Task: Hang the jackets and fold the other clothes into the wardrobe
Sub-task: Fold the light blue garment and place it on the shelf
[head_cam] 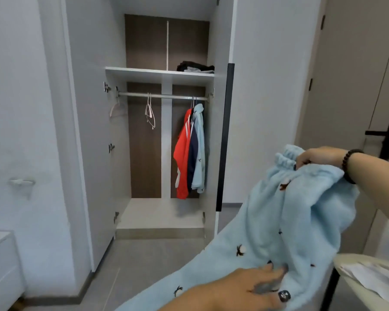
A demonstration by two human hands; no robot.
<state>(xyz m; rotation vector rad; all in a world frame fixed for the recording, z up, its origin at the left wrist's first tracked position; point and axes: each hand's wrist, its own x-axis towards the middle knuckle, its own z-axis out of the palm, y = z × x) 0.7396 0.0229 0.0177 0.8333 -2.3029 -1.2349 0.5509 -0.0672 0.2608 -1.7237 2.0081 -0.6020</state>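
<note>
My left hand (245, 286) is nearest, low in the view, fingers stretched almost flat and pressing on the fleece (285, 221), a pale blue fluffy garment with small dark embroidered marks. It curls round nothing; there is a ring on 1 finger. My right hand (317, 157) is higher and to the right, fingers curled, pinching the fleece at its gathered elastic edge, with a dark bead bracelet (348, 164) on the wrist. The fleece hangs between my 2 hands and trails down to the lower left, in front of the wardrobe (94, 131) and well apart from it.

The wardrobe stands farther off with both doors open. On its rail (162, 96), at the right end, hang 3 garments close together: a red jacket (182, 153), a navy one (192, 153) and a pale blue top (200, 149). Mid-rail hang bare hangers (150, 113), how many I cannot tell, and 1 pink hanger (115, 108) hangs at the left end. On the shelf (160, 74) above the rail, at the right, sits a small pile of folded clothes (195, 66), dark with some grey.

At the near right edge is a cream rim (346, 259) with white paper (373, 277) on it. A door with a black handle (386, 133) is at the far right, and a white cabinet (0, 265) at the near left.
</note>
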